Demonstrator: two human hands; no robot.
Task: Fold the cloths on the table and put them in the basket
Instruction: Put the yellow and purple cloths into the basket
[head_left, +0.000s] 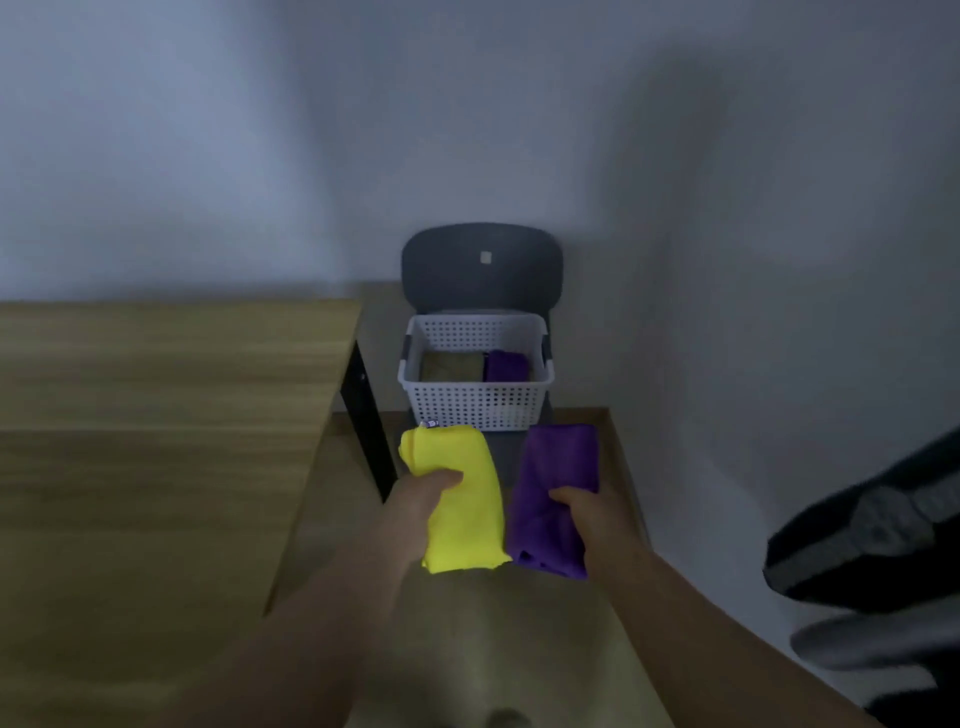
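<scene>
A light wooden table fills the left side. Just past its edge, the left hand reaches forward on an outstretched arm and grips a folded bright yellow cloth near its middle, with the thumb pressed on top and the other fingers hidden beneath. Beyond and between the hands, a white perforated plastic basket sits on a dark grey chair. It holds an olive-brown folded cloth beside a small purple folded cloth. Next comes a folded deep purple cloth, which the right hand grips at its right edge, thumb over the top. Both held cloths are in the air, just short of the basket. They look light, soft and limp, so a grip across the middle should keep the folds together. Dark striped fabric lies at the far right.
</scene>
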